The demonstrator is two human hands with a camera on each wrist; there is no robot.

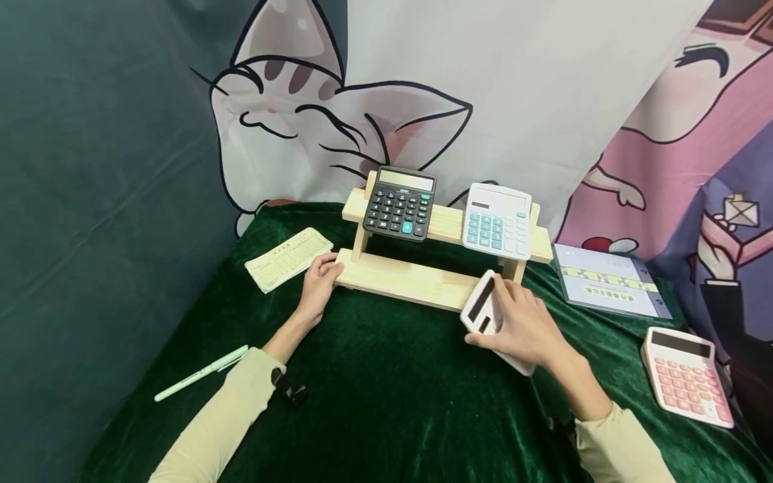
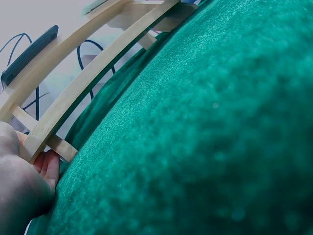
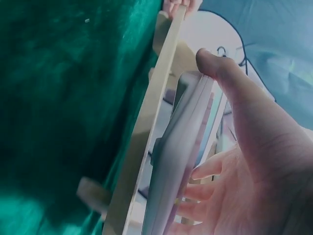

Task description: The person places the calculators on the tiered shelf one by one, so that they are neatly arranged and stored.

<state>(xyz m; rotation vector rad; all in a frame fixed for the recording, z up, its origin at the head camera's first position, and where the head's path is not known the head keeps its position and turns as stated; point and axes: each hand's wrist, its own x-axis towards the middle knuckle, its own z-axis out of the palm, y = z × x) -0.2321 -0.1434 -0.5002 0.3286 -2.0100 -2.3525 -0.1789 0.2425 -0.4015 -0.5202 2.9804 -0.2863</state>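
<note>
A two-tier wooden stand (image 1: pixel 404 278) sits on the green cloth. My left hand (image 1: pixel 317 288) grips the left end of its lower board, thumb on top and fingers beneath in the left wrist view. At the board's right end, my right hand (image 1: pixel 528 325) holds a white calculator (image 1: pixel 480 305) between thumb and fingers, tilted over the board; its keys are mostly hidden by the hand. In the right wrist view this calculator (image 3: pixel 181 147) shows edge-on beside the board. On the upper tier rest a black calculator (image 1: pixel 398 208) and a white calculator with blue keys (image 1: pixel 498 218).
Left of the stand lies a printed paper pad (image 1: pixel 288 258), with a pale green pen (image 1: pixel 202 373) nearer the front. To the right are a notebook (image 1: pixel 610 282) and a pink-keyed calculator (image 1: pixel 688 376). A cartoon-print curtain (image 1: pixel 519 87) hangs behind the stand.
</note>
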